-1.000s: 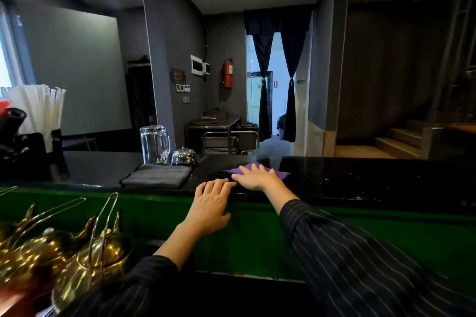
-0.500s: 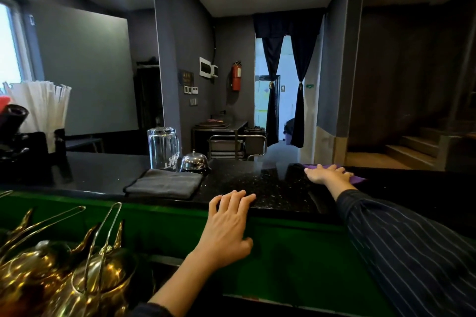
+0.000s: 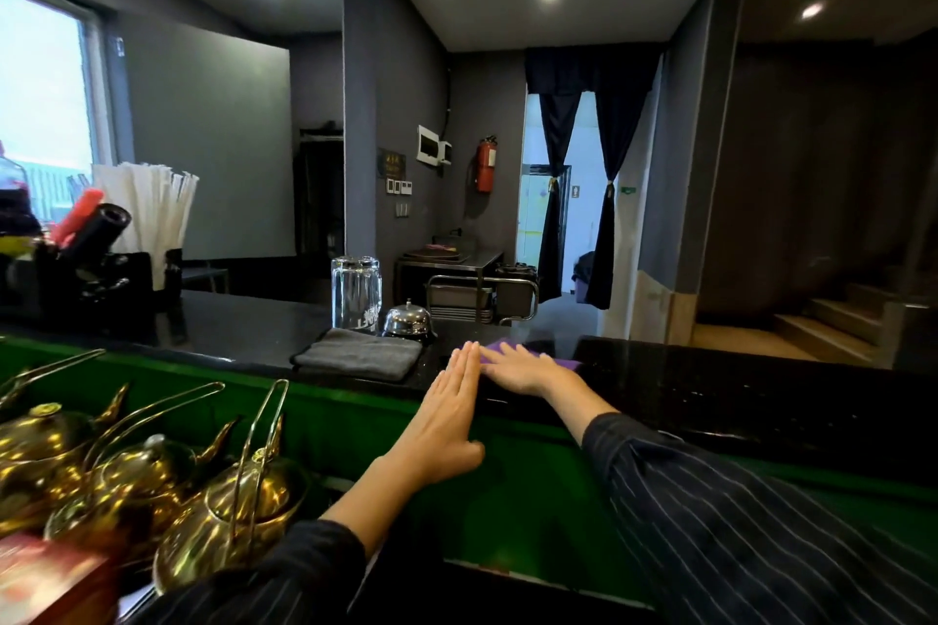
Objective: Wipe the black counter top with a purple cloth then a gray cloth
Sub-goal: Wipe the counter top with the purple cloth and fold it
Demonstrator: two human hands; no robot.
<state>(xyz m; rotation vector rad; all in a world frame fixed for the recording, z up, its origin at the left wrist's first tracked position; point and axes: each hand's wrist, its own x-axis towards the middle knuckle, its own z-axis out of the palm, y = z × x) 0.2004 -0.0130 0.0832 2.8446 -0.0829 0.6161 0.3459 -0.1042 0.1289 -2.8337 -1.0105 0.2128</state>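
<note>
Counter top [image 3: 736, 391] black, speckled | purple cloth [image 3: 500, 349] on it | walls [image 3: 213, 142] grey

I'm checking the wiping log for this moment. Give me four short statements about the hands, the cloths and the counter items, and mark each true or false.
1. The right hand presses flat on the purple cloth on the black counter top. True.
2. The left hand holds the gray cloth. False: the left hand rests with straight fingers at the counter's edge, and the gray cloth lies folded and untouched.
3. A silver bell stands just behind the gray cloth. True.
4. The clear glass stands to the right of the purple cloth. False: it stands to the left of it, beside the bell.
</note>
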